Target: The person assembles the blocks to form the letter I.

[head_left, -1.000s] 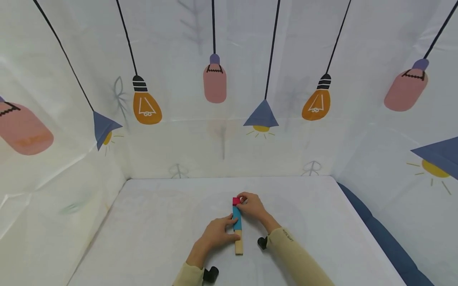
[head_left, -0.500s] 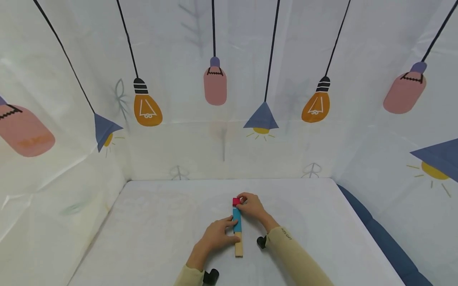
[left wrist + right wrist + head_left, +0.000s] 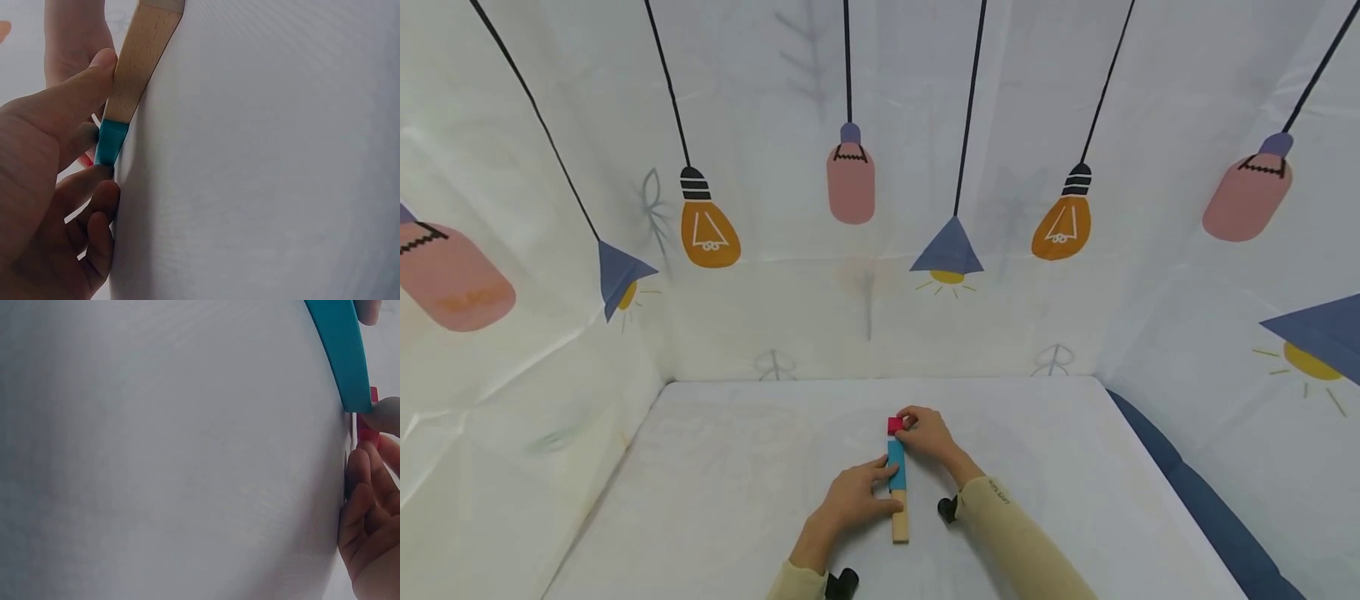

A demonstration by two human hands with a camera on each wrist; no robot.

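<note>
A red block [image 3: 895, 426], a blue block [image 3: 896, 467] and a plain wooden block [image 3: 900, 525] lie end to end in a row on the white table. My left hand [image 3: 853, 495] holds the row from the left, fingers at the blue block and thumb on the wooden one. In the left wrist view that thumb lies against the wooden block [image 3: 139, 69]. My right hand [image 3: 927, 433] pinches the red block at the far end. A thin gap shows between the red block [image 3: 367, 434] and the end of the blue block [image 3: 347, 359] in the right wrist view.
The white tabletop [image 3: 737, 483] spreads around the row. Behind it hangs a pale sheet [image 3: 775, 308] printed with lamps. A dark blue cushioned thing [image 3: 1217, 508] runs along the table's right edge. Black devices [image 3: 948, 509] sit at both wrists.
A thin gap now shows between the red and blue blocks, which looked joined a second ago. Both hands keep their grips. The whole head view has shifted slightly downward.
</note>
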